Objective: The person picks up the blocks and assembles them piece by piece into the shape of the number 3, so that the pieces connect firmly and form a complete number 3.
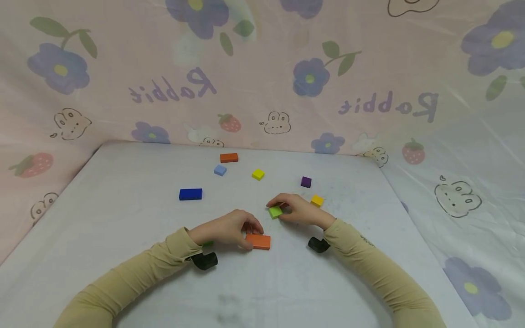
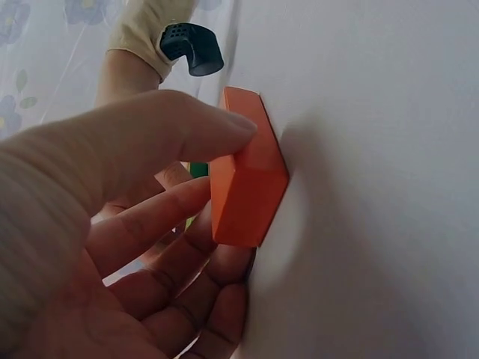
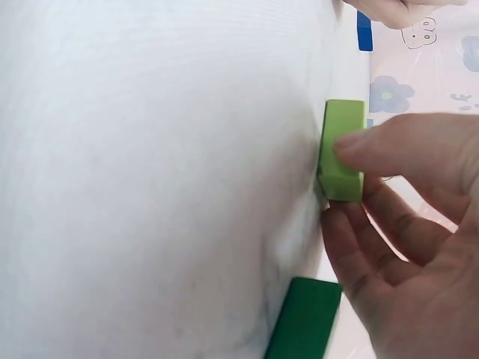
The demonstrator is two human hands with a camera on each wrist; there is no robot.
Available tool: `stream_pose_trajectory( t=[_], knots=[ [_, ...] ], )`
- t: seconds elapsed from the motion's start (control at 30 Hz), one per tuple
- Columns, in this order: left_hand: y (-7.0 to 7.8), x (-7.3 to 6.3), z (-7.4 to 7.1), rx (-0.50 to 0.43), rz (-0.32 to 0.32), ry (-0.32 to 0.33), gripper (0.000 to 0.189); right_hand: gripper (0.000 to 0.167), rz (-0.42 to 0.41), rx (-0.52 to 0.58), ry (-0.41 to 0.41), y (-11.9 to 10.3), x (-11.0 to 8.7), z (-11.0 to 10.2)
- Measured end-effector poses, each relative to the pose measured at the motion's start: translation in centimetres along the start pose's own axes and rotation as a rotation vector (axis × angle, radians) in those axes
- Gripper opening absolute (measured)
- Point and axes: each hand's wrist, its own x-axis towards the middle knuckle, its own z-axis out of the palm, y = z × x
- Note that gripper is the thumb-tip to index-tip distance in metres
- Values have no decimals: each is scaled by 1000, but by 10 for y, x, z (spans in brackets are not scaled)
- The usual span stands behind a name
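My left hand holds an orange rectangular block at its left end, low over the white table. In the left wrist view the thumb presses the near side of this orange block, with the fingers behind it. To the right and a little farther back, my right hand pinches a light green block between thumb and fingers. The right wrist view shows the thumb across the light green block, and a dark green block lies close below the fingers. Part of a green block shows under the left wrist.
Farther back on the table lie a dark blue block, a light blue block, a red-orange block, a yellow block and a purple block. An orange-yellow block lies beside the right wrist. A printed cloth hangs behind.
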Motion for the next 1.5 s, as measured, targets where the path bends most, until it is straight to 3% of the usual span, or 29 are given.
stream_pose_trajectory(
  t=[0.4, 0.67, 0.93, 1.17, 1.5],
  knots=[
    [1, 0, 2, 18, 7, 16, 35, 36, -6, -7, -2, -2, -2, -2],
    [-1, -4, -1, 47, -45, 75, 34, 38, 13, 4, 4, -3, 2, -5],
    [-5, -2, -34, 0, -52, 163, 35, 39, 22, 23, 76, -7, 8, -19],
    [-14, 5, -65, -4, -95, 258, 36, 38, 6, 16, 93, -10, 20, -27],
    [-36, 23, -85, 79, -115, 287, 36, 38, 65, -7, 105, -4, 44, -31]
  ],
)
